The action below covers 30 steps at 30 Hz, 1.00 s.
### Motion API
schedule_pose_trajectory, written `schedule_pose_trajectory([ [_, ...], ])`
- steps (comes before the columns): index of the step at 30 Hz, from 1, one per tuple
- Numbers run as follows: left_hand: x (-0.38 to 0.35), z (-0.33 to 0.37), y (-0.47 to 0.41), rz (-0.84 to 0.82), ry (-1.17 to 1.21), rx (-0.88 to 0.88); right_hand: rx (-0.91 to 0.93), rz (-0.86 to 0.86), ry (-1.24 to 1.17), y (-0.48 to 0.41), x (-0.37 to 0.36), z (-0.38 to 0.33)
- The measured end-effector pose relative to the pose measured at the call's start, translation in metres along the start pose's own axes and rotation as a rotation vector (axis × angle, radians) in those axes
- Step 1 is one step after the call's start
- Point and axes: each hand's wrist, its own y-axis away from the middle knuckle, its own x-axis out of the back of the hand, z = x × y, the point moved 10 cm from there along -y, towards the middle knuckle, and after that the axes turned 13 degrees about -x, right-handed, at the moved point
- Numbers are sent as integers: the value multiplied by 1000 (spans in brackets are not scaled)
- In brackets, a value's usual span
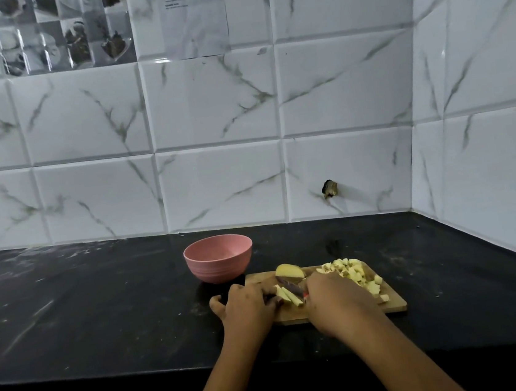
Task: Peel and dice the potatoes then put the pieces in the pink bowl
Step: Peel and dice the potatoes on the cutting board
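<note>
Potato strips [289, 295] lie on the wooden board [391, 306], lower middle of the frame. My left hand [246, 306] curls over their left end, holding them. My right hand [336, 297] grips the knife [293, 287], blade across the strips. Diced pieces [352, 272] are heaped at right, with an uncut half [287, 270] behind. The pink bowl [218, 257] stands just upper left of the board.

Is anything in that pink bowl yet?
Seemingly empty: the bowl shows only bare pink inside, though its bottom is hidden. The dice lie on the board.
</note>
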Motion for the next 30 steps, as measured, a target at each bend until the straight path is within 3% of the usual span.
schedule_pose_trajectory([
  [15, -6, 1, -2, -67, -61, -28, 42, 47, 83, -7, -27, -39],
  [22, -4, 8, -3, -62, -138, -52, 39, -24, 49, 3, -41, -30],
  [30, -5, 8, 11, -87, -52, -42, 82, 72, -54, 19, -17, 1],
])
